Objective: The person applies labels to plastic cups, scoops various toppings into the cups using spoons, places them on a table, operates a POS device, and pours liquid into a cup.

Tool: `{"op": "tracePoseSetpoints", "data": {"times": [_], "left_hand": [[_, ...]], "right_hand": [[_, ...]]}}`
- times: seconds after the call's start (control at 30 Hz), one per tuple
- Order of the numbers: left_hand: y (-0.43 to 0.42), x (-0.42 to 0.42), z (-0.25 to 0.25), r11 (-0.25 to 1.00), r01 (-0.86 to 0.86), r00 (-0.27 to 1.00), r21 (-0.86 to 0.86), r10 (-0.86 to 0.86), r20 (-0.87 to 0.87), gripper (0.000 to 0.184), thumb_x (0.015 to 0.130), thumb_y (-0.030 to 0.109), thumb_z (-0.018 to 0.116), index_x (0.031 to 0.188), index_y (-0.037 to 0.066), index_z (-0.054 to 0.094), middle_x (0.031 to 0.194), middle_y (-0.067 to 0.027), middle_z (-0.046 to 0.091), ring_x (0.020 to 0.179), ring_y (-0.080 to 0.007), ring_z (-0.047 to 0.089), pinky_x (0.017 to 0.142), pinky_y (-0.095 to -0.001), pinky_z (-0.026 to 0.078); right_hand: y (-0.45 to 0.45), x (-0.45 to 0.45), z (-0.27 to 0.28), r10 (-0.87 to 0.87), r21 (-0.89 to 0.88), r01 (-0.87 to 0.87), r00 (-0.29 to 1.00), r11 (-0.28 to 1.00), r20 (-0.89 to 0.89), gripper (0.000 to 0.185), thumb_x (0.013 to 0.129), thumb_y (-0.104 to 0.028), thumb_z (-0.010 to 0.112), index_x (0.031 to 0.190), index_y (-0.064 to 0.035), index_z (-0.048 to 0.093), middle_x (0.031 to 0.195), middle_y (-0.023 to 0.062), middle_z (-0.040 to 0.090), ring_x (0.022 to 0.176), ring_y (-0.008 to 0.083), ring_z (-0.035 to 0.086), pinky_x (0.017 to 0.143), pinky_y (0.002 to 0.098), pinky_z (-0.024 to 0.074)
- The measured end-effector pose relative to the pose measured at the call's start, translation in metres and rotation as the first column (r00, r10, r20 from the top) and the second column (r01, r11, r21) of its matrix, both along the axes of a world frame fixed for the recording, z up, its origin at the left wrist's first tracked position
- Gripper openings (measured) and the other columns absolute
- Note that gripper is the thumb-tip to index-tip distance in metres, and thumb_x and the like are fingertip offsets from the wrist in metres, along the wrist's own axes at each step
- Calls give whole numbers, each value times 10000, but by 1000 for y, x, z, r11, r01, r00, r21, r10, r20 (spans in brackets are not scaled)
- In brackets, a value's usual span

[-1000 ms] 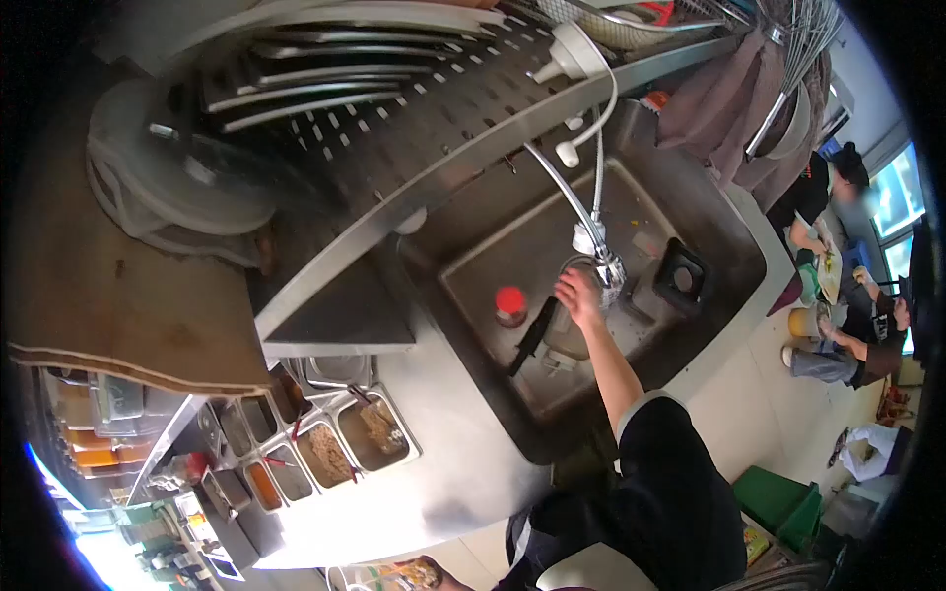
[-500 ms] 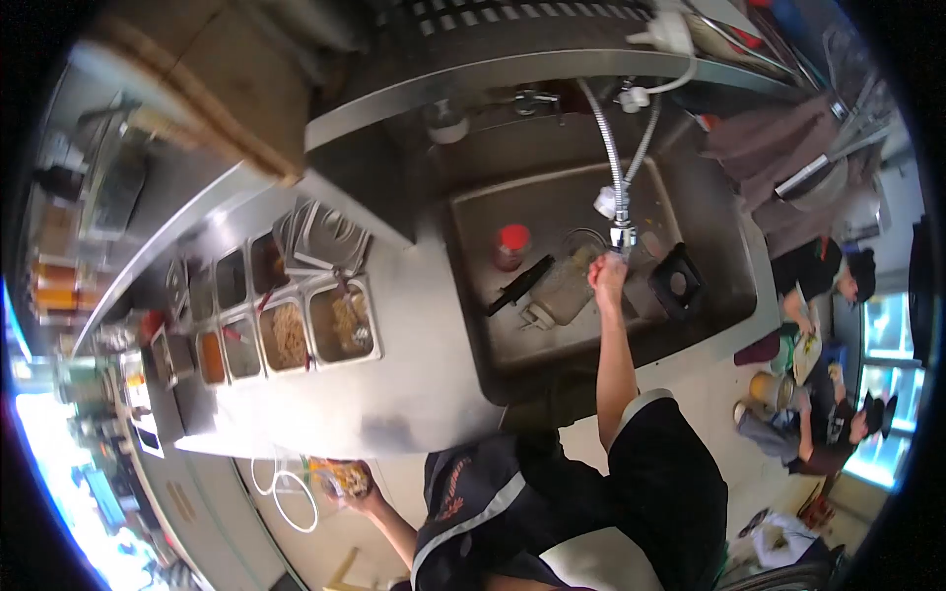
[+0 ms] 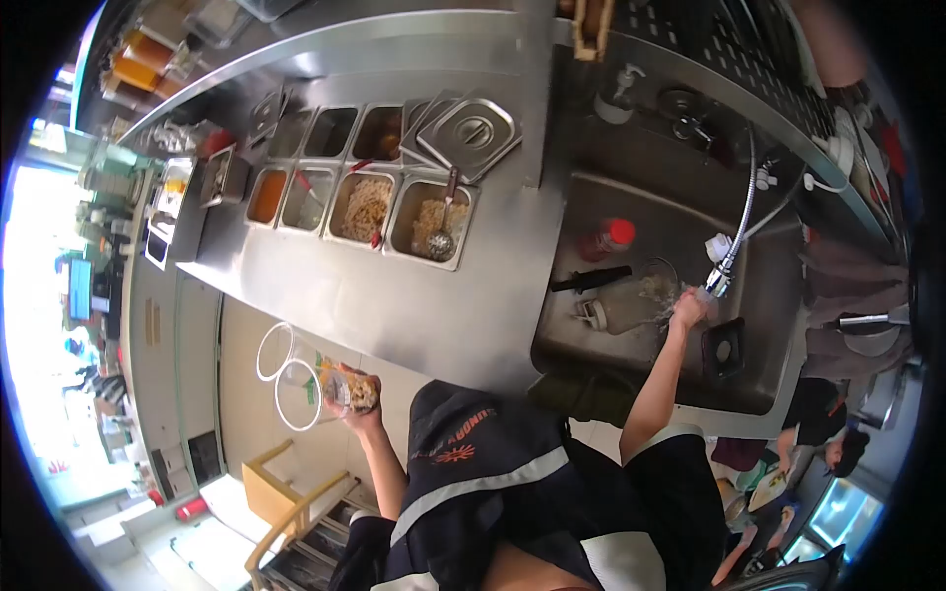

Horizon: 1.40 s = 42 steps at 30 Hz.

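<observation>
My left hand (image 3: 362, 418) is wrapped round a clear cup of food (image 3: 350, 389) at the lower left, beyond the counter edge. Two white rings on clear plastic (image 3: 296, 374) hang beside that cup. Over the sink (image 3: 650, 189), my right hand (image 3: 689, 309) is closed at the end of the metal spray faucet (image 3: 722, 276), and water splashes by the fingers. Below it in the basin lie a clear pitcher (image 3: 623, 307) with a black handle (image 3: 593, 279), a red-lidded jar (image 3: 615, 236) and a black square part (image 3: 724, 347).
Steel food pans (image 3: 364, 208) with spoons sit in the counter (image 3: 325, 281), with metal lids (image 3: 477, 135) at their back. A soap bottle (image 3: 617, 98) stands behind the sink. A wooden chair (image 3: 281, 492) is at lower left. Other people (image 3: 818, 424) work at the lower right.
The view has swung left, showing more of the counter. My left hand with the cup has come fully into view. My right hand has moved from the pitcher's top to the spray head; water now splashes.
</observation>
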<state>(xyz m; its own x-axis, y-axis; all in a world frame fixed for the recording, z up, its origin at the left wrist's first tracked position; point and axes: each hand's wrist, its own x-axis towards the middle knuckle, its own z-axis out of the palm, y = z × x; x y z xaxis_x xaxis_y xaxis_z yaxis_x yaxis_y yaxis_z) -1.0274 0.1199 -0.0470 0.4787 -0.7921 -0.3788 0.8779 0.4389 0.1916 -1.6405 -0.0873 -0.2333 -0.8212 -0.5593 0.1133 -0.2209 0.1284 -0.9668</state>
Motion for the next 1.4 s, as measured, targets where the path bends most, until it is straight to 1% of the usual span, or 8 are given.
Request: {"op": "tracePoseSetpoints", "data": {"times": [0.17, 0.3, 0.37, 0.5, 0.63, 0.97, 1.2, 1.4], "left_hand": [[-1, -1, 3, 1000, 25, 999, -2, -25, 35, 570, 623, 376, 628, 1140, 195, 468, 1089, -47, 541, 949, -199, 509, 744, -415, 381], [2, 0, 2, 999, 48, 999, -19, -48, -1, 554, 640, 365, 620, 1145, 200, 461, 1087, -44, 541, 963, -192, 506, 762, -420, 380], [1, 5, -5, 993, 82, 997, -89, -82, 5, 536, 656, 350, 620, 1146, 202, 459, 1088, -40, 540, 969, -188, 505, 780, -432, 378], [7, 11, -7, 990, 116, 993, -80, -118, -14, 515, 666, 333, 629, 1133, 185, 467, 1084, -37, 542, 974, -180, 502, 789, -433, 381], [26, 30, -20, 993, 80, 995, -91, -85, -44, 501, 664, 356, 632, 1108, 178, 485, 1068, -35, 549, 961, -187, 502, 784, -429, 382], [114, 96, -13, 985, -161, 985, -64, 165, 56, 506, 681, 428, 567, 1112, 172, 494, 1108, -11, 533, 989, -181, 496, 798, -425, 361], [182, 120, -5, 928, -371, 916, -24, 371, 152, 505, 758, 498, 443, 1193, 241, 428, 1119, -8, 524, 963, -221, 516, 760, -500, 401], [221, 130, -10, 910, -410, 912, 68, 409, 16, 512, 730, 590, 417, 1106, 252, 504, 1091, -8, 550, 929, -240, 549, 740, -505, 394]], "right_hand": [[-7, -23, -15, 61, 129, -12, 922, 992, -383, 98, 709, -33, 465, 630, -76, 503, 463, 0, 410, 341, 109, 370, 285, 236, 266], [24, 76, 129, 425, 230, -486, 864, 843, 269, 251, 703, -25, 501, 952, -54, 490, 746, 50, 517, 470, 110, 453, 388, 224, 361], [60, 90, 143, 879, 384, -842, 457, 380, 132, 657, 651, -93, 609, 1238, -64, 315, 1178, 125, 421, 1087, 237, 410, 911, 338, 332], [142, 162, 205, 897, 833, -446, 128, -329, 423, 816, 591, -416, 700, 1267, -142, 335, 1291, 164, 335, 1210, 300, 289, 993, 430, 210], [177, 168, 162, 919, 705, -589, 270, 395, -289, 253, 688, -238, 650, 866, -61, 613, 707, 124, 608, 630, 272, 587, 605, 351, 449], [121, 470, 191, 978, 210, -955, 199, 209, -67, 199, 767, -152, 572, 882, 8, 590, 632, 146, 576, 545, 238, 576, 495, 275, 427], [62, 697, 131, 693, 605, -734, -609, -308, -386, 596, 750, -374, 534, 1273, -168, 335, 1291, 12, 369, 1229, 176, 261, 971, 562, 136], [-7, 867, 121, 860, 600, -797, -352, -68, -370, 543, 813, -343, 450, 1293, -155, 281, 1336, 6, 282, 1261, 176, 171, 990, 563, 71]]}}
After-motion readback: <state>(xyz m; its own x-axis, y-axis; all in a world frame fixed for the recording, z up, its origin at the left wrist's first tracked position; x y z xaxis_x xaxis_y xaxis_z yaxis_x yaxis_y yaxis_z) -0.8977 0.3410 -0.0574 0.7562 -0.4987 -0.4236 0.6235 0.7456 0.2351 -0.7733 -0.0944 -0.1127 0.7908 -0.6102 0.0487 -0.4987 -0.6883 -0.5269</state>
